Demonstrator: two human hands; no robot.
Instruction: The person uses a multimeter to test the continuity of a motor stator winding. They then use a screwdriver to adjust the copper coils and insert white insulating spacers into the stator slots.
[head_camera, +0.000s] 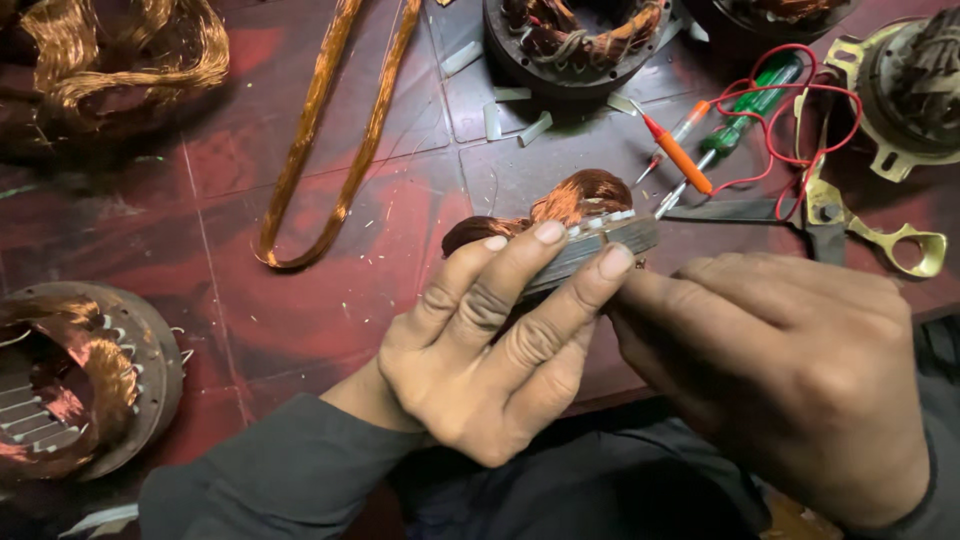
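Hidden: the lower half of the small stator (585, 225) sits behind the left hand (480, 360); what the right hand (790, 380) pinches at its fingertips cannot be made out.
Left grip: fingers wrapped and clamped on the small stator, thumb out of sight.
Right grip: fingers drawn together at the stator's right edge; whether they hold anything cannot be told.
Stator place: held above the red floor (250, 200), centre of view, copper winding bulging from its top.
Cut off: a wound stator (80, 380) at the left edge, a copper wire bundle (120, 60) top left, a dark stator (575, 40) at the top.
Nearby: a long copper coil loop (335, 140), an orange tester screwdriver (675, 150), a green screwdriver (745, 115), red wire (800, 100), brass-handled scissors (850, 215).
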